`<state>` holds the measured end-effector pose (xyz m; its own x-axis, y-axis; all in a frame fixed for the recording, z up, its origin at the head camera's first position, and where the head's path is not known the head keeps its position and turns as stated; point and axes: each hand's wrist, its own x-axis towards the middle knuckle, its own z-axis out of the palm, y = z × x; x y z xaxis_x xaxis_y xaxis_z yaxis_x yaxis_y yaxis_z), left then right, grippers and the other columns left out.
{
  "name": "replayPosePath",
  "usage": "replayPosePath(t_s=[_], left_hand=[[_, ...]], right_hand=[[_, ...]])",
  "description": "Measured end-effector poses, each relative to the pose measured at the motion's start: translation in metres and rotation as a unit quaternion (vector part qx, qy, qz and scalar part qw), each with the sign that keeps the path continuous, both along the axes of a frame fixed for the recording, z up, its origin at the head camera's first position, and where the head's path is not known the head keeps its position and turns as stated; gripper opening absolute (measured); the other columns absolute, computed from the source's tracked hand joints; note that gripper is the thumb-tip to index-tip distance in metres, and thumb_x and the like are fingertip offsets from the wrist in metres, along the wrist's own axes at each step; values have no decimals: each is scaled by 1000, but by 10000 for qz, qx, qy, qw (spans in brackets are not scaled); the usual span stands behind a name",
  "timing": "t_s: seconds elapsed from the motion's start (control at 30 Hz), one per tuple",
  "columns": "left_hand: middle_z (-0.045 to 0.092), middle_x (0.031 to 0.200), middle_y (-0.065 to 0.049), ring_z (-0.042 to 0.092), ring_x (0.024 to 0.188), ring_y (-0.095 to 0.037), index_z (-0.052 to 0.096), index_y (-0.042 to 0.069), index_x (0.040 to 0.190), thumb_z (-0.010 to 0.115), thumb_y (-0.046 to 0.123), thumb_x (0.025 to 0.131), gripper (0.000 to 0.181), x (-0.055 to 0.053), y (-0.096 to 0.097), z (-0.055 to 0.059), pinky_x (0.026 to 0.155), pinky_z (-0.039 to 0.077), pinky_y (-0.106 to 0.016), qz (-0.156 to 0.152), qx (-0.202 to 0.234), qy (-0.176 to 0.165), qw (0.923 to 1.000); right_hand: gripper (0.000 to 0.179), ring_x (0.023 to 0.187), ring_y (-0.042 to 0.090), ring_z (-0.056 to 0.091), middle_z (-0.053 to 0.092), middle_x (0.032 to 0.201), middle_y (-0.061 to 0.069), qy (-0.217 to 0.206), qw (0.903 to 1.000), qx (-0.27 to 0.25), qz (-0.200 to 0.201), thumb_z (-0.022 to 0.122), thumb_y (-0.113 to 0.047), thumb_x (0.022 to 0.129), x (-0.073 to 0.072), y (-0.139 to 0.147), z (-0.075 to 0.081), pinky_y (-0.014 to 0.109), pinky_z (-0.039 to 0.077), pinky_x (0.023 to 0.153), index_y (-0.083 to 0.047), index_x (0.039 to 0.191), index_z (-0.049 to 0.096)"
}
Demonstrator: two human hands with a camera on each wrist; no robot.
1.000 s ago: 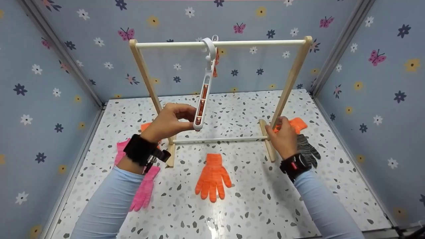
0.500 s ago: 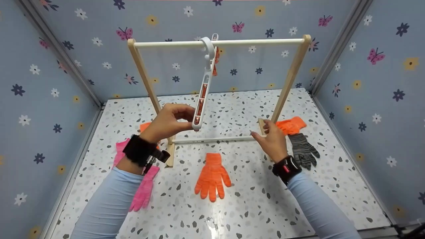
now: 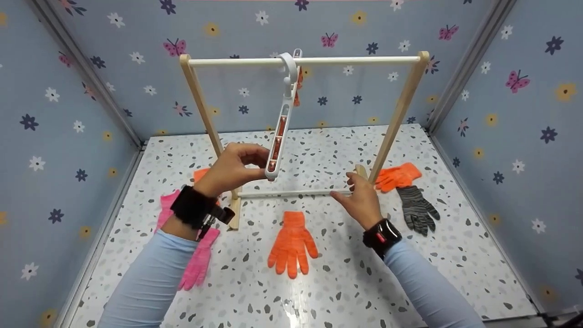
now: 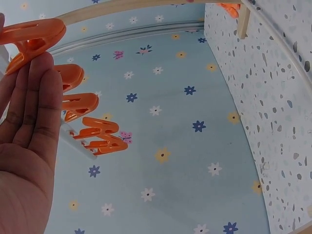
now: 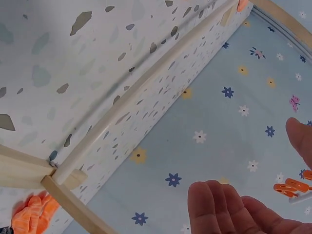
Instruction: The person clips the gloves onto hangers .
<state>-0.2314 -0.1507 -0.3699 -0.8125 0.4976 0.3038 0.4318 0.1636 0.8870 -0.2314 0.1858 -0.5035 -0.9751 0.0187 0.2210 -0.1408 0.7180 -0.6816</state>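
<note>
A white clip hanger (image 3: 279, 136) hangs by its hook from the rack's top rod (image 3: 350, 60), running toward the camera. My left hand (image 3: 232, 171) holds its near end between thumb and fingers. In the left wrist view, the fingers lie against an orange clip (image 4: 36, 34), and more orange clips (image 4: 100, 126) line the hanger beyond. My right hand (image 3: 363, 200) is in the air by the rack's right foot, thumb and fingers apart with nothing between them. An orange glove (image 3: 293, 246) lies flat in front of the rack.
Pink gloves (image 3: 199, 262) lie at left, partly under the left arm. At right are another orange glove (image 3: 398, 176) and a grey striped glove (image 3: 416, 209). The wooden rack (image 3: 394, 120) stands on the speckled table (image 3: 328, 291), with patterned walls (image 3: 501, 114) around.
My right hand has left the rack's right post and moved left and slightly toward the camera. The left hand and the hanger stay where they were.
</note>
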Motion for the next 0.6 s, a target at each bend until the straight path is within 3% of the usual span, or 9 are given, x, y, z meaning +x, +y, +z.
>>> replayPosePath(t_s=[0.23, 0.6], left_hand=[[81, 101, -17, 76, 89, -9, 77, -11, 116, 82, -6, 87, 30, 0, -1, -4, 90, 62, -23, -24, 75, -4, 10000], [81, 99, -14, 76, 89, -8, 77, -10, 116, 81, -5, 88, 28, 0, -2, -5, 90, 61, -23, -26, 105, -19, 9999]], right_hand=[[71, 105, 43, 72, 72, 120, 27, 147, 9994, 160, 270, 93, -26, 88, 3, -12, -9, 54, 61, 90, 8, 142, 62], [67, 104, 40, 71, 72, 116, 21, -14, 9986, 186, 487, 93, -27, 88, 6, -28, -18, 51, 60, 89, 7, 139, 66]])
